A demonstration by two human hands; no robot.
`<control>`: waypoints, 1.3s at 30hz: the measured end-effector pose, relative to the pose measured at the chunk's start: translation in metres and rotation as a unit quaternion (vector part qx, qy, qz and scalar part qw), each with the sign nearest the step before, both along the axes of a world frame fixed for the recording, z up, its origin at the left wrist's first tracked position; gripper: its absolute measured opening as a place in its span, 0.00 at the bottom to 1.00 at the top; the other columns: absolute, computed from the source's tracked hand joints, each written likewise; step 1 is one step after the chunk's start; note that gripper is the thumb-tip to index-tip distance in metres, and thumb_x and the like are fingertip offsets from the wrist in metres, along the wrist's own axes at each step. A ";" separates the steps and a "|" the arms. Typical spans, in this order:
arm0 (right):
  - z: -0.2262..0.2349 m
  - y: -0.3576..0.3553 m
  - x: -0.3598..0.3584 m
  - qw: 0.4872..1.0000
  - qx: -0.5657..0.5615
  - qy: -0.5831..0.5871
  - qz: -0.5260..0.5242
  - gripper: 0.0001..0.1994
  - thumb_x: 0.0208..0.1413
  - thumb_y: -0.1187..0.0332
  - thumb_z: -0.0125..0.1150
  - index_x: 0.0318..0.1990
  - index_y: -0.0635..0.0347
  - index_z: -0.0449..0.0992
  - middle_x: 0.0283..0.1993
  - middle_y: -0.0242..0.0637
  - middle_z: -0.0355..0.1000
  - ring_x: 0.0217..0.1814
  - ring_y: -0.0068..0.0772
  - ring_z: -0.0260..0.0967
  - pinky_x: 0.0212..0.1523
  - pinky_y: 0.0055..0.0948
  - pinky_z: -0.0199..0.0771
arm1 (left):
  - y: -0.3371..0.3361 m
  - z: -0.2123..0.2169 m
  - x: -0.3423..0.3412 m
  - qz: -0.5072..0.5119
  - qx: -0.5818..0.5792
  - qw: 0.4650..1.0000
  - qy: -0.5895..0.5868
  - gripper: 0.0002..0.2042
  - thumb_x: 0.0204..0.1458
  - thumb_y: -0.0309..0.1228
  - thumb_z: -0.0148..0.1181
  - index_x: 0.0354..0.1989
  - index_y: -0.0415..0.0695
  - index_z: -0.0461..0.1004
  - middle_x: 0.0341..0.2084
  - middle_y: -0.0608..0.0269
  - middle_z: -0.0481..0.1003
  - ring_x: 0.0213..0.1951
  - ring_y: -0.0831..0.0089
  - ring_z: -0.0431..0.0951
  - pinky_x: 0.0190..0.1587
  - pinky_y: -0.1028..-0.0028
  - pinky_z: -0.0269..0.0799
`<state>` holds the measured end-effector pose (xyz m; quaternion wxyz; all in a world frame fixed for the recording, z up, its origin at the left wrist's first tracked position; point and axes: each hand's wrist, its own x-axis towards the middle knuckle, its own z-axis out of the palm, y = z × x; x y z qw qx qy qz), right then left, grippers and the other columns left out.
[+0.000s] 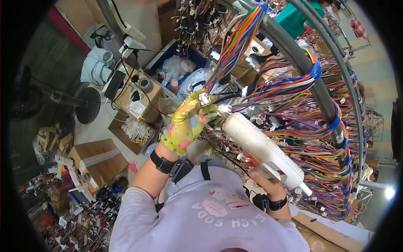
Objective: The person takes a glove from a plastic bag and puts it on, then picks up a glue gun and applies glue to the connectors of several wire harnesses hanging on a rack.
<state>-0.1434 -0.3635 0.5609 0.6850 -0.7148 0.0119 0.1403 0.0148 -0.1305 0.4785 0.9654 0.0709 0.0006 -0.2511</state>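
Observation:
My left hand (184, 124), in a yellow glove with coloured spots, pinches a small white connector (204, 99) on the end of a bundle of coloured wires (239, 46). A second white connector (224, 109) sits just right of its fingertips. My bare right hand (268, 185) is wrapped round the handle of a white hot glue gun (258, 145), its front part wound with whitish tape. The gun's front end points up-left, close to the second connector; its nozzle is hard to make out. A white stick (307, 190) juts from its rear.
A curved grey metal rail (300, 59) on the right carries several wire bundles tied with blue tape. Cardboard boxes (98, 161), a blue bin (161, 63) and a fan base (87, 105) stand to the left. A person in green (296, 21) is at the far right.

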 end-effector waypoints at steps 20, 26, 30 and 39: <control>0.018 -0.004 -0.014 0.996 0.001 -0.022 -0.088 0.31 0.42 0.74 0.61 0.58 0.66 0.62 0.52 0.47 0.67 0.54 0.44 0.67 0.51 0.37 0.69 | -0.032 -0.008 -0.027 0.057 0.310 0.936 -0.155 0.22 0.55 0.34 0.56 0.57 0.40 0.64 0.43 0.64 0.73 0.40 0.80 0.72 0.44 0.78 0.67; -0.003 -0.057 -0.029 0.997 -0.075 -0.019 0.000 0.31 0.43 0.75 0.59 0.59 0.66 0.60 0.52 0.49 0.68 0.53 0.41 0.68 0.51 0.37 0.68 | -0.042 0.010 -0.047 0.035 0.242 0.969 -0.030 0.18 0.54 0.32 0.58 0.53 0.40 0.69 0.44 0.65 0.73 0.41 0.78 0.73 0.44 0.77 0.69; -0.008 -0.076 -0.036 0.991 -0.121 -0.044 0.038 0.33 0.42 0.78 0.59 0.60 0.63 0.58 0.52 0.49 0.68 0.52 0.42 0.69 0.51 0.38 0.68 | -0.039 0.035 -0.066 -0.029 0.265 0.964 -0.025 0.19 0.53 0.27 0.58 0.54 0.39 0.67 0.45 0.62 0.72 0.43 0.75 0.73 0.46 0.76 0.69; -0.026 -0.097 -0.048 0.972 -0.207 -0.083 0.073 0.27 0.43 0.70 0.67 0.54 0.62 0.67 0.52 0.42 0.69 0.51 0.41 0.69 0.52 0.32 0.69 | -0.065 0.006 -0.087 0.172 0.349 0.921 -0.035 0.20 0.48 0.18 0.60 0.52 0.36 0.69 0.42 0.56 0.75 0.41 0.73 0.76 0.46 0.77 0.69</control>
